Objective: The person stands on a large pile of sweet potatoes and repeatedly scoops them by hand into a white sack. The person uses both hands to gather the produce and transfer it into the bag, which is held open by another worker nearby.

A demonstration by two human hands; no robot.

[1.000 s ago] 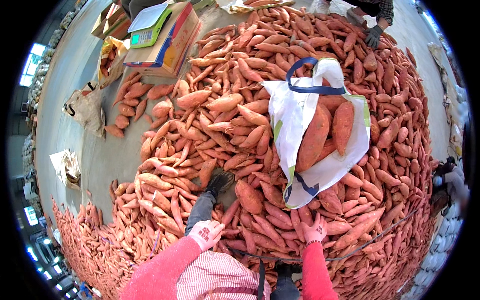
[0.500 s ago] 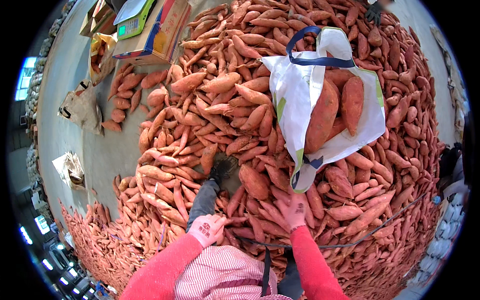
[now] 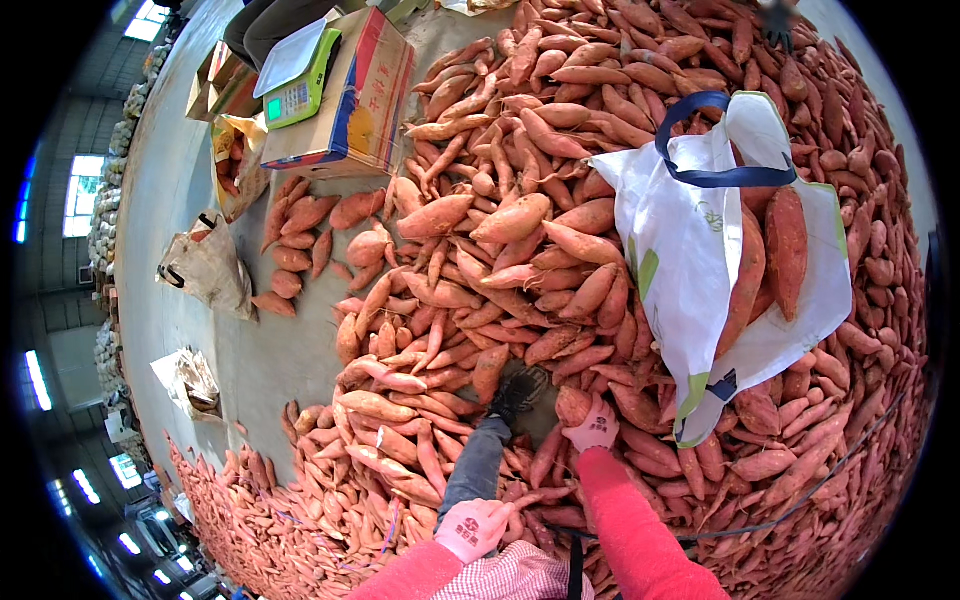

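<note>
My right hand (image 3: 592, 424), in a pink printed glove, is wrapped round a rounded sweet potato (image 3: 573, 404) on the pile, just right of my dark shoe (image 3: 515, 390). My left hand (image 3: 475, 528), gloved alike, lies lower down with its fingers curled at the end of a slim sweet potato (image 3: 540, 497); what they enclose is unclear. Above and right of my right hand, a white bag (image 3: 670, 270) with a navy handle and green trim lies open on the pile, holding a few very large sweet potatoes (image 3: 785, 255).
A cardboard box (image 3: 350, 110) carries a green scale (image 3: 300, 90). Sacks (image 3: 210, 260) and loose sweet potatoes lie on the concrete floor (image 3: 250, 360) at the left. A co-worker's dark-gloved hand (image 3: 778, 28) is at the top. A dark cable (image 3: 750, 525) crosses the pile at lower right.
My right hand has moved from near the bag's lower end toward my shoe and now grips a rounded sweet potato. My left hand stays low. The view has shifted, so the scene appears farther right.
</note>
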